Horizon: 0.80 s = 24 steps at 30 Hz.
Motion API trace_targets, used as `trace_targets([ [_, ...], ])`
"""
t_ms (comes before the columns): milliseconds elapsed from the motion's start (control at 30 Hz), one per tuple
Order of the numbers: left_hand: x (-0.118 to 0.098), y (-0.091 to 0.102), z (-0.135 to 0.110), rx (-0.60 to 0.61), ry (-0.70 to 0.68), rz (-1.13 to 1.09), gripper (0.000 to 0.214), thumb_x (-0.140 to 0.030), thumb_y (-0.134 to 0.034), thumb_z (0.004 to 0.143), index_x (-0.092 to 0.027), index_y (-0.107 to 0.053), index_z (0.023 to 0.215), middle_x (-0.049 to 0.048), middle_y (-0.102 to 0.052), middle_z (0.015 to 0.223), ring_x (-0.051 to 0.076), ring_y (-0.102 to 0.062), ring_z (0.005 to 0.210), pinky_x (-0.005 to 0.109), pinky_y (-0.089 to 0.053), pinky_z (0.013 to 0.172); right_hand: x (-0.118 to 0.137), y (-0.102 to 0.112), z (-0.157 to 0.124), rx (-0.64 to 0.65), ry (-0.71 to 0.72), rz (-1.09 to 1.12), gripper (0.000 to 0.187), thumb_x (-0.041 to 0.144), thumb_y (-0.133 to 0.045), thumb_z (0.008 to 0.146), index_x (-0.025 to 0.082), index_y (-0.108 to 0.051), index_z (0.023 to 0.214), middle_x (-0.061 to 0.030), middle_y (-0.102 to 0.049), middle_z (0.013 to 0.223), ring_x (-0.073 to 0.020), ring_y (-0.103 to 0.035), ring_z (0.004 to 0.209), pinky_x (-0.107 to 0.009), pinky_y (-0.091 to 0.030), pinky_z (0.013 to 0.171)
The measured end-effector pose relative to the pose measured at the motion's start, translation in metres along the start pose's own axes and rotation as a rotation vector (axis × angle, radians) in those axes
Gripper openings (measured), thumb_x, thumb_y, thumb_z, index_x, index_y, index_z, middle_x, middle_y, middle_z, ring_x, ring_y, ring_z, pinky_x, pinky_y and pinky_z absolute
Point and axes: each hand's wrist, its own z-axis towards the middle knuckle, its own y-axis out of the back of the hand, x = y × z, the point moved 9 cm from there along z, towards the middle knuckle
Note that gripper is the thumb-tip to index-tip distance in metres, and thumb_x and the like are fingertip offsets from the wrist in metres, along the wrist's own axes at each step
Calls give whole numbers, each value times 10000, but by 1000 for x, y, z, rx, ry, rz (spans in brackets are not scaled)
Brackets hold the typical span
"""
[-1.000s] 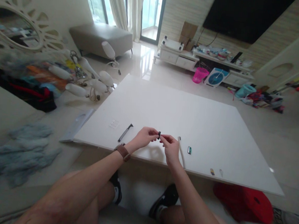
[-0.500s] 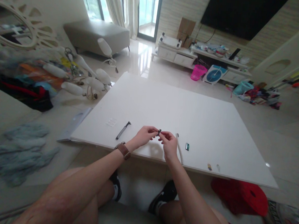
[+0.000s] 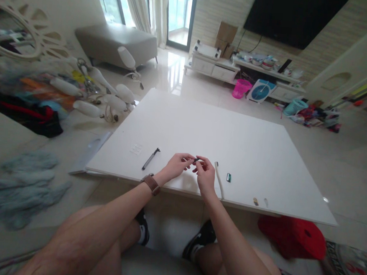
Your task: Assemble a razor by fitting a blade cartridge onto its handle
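My left hand (image 3: 178, 163) and my right hand (image 3: 205, 172) meet over the near edge of the white table (image 3: 209, 126). Pinched between the fingertips of both is a small black piece (image 3: 196, 159) that looks like a razor head; fingers cover part of it. Left of my hands lies a grey and black razor handle (image 3: 151, 159). To the right of my right hand is a pale toothbrush (image 3: 219, 181) with dark bristles, and beyond it a green and black razor cartridge (image 3: 229, 177).
Small clear plastic pieces (image 3: 135, 149) lie at the table's left. A small tan item (image 3: 255, 201) and a clear one (image 3: 266, 202) sit near its front right edge. A lamp with several white shades (image 3: 115, 102) stands beyond the left edge; a red object (image 3: 292, 237) is below right.
The black piece has turned between my fingertips, from nearly upright to flatter. Both hands stay together in about the same place. The view has shifted slightly.
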Motion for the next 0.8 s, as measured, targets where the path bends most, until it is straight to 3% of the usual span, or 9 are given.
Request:
trace_targets([
  [167, -5, -1, -1, -2, -31, 51, 286, -388, -641, 821, -151, -708, 966, 67, -704, 825, 136, -607, 672, 255, -493, 616, -6, 6, 4, -38, -15, 17, 284, 404, -638, 802, 169, -667, 961, -13, -662, 745, -138, -597, 590, -265, -448, 560],
  [367, -24, 3, -5, -79, -193, 259, 197, -324, -688, 813, -181, -686, 948, 31, -691, 837, 135, -616, 742, 244, -488, 692, -9, 6, 7, -71, -82, 128, 229, 371, -673, 743, 166, -658, 843, -14, -671, 743, -131, -587, 571, -256, -417, 536],
  [633, -38, 3, -13, -110, -297, 426, 104, -282, -668, 845, -187, -699, 877, 32, -660, 855, 120, -586, 705, 245, -465, 669, -9, 5, 4, -65, -88, 150, 210, 352, -691, 736, 161, -669, 822, -1, -665, 710, -132, -599, 556, -258, -388, 534],
  [800, -38, 4, -14, -121, -305, 405, 88, -264, -679, 843, -190, -717, 872, 28, -665, 857, 114, -585, 698, 246, -465, 666, -11, 5, 5, -65, -108, 192, 199, 349, -690, 728, 160, -667, 785, 18, -630, 646, -118, -568, 517, -251, -372, 523],
])
